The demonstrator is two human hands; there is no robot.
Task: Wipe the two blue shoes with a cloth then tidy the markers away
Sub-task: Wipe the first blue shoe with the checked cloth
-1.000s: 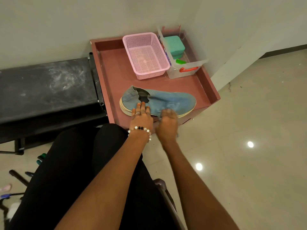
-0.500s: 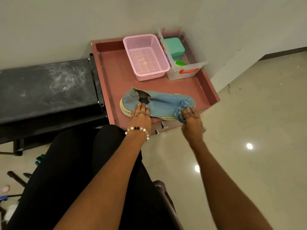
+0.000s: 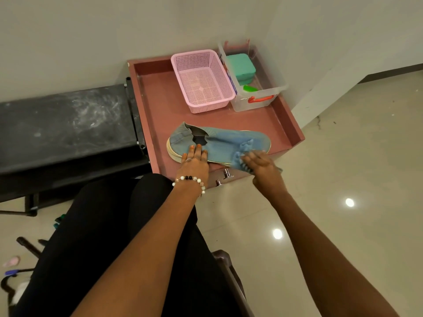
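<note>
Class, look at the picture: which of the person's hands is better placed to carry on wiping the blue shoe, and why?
The right hand. It grips the blue cloth against the toe end of the blue shoe. The left hand lies flat on the heel end, steadying it on the pink tray.

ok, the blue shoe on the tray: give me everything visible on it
The blue shoe is a slip-on with a faded fabric upper, dark opening and pale, rope-like sole edge. It lies on the reddish tray, heel to the left, toe to the right, near the front rim. The left hand rests flat on its heel side; the right hand holds a blue cloth against the toe side.
</note>
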